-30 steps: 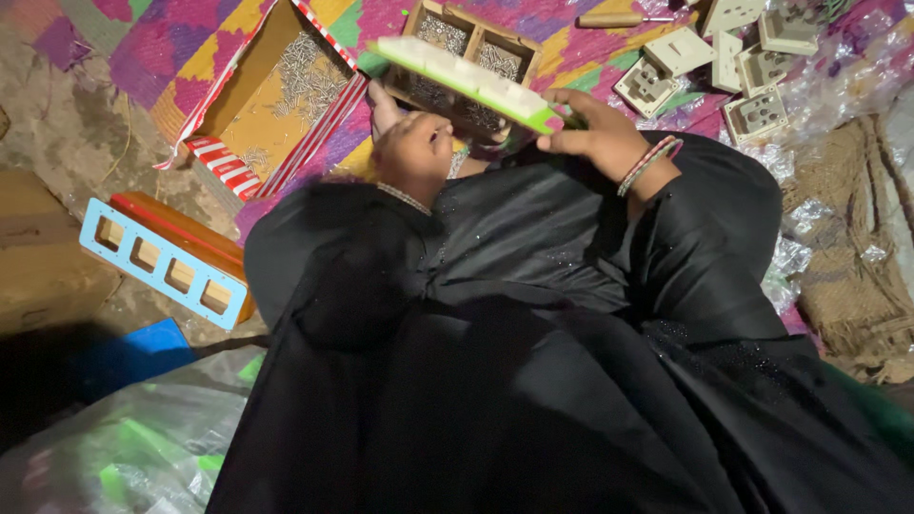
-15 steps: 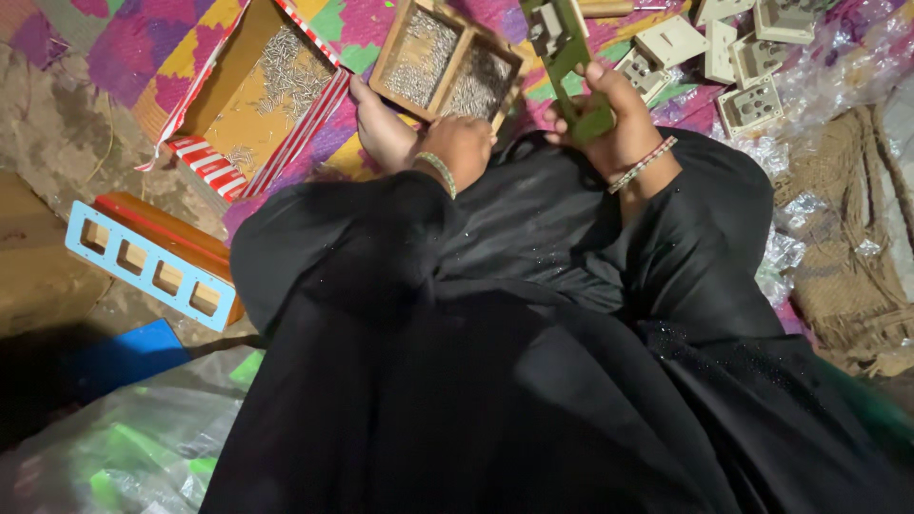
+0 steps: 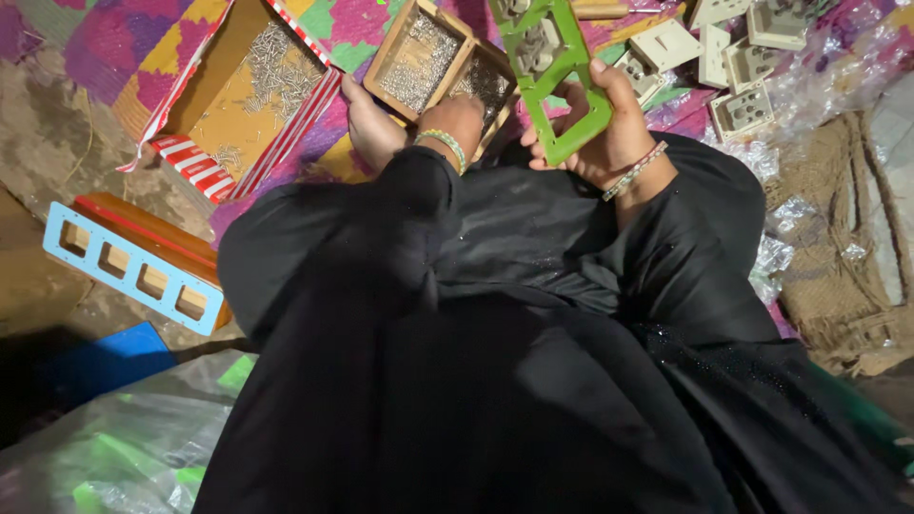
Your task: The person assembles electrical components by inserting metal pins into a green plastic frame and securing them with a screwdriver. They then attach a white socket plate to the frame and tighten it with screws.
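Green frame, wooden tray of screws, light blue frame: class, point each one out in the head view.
green frame (image 3: 562, 90): head view, on its lower bar.
wooden tray of screws (image 3: 386, 59): head view, on its left wall.
light blue frame (image 3: 95, 249): head view, on its face between openings.

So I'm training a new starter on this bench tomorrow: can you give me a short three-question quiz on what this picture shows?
1. True or false: the right hand holds a green plastic frame.
2. Multiple choice: the left hand rests at A) the light blue frame, B) the wooden two-compartment tray of small metal pieces, C) the clear plastic bags.
3. Fill in: the open cardboard box beside the tray holds small ____ pieces.

Key
1. True; fingers and thumb wrap its lower end.
2. B; the hand lies against the tray's near edge.
3. Metal; too small to tell whether screws or nails.
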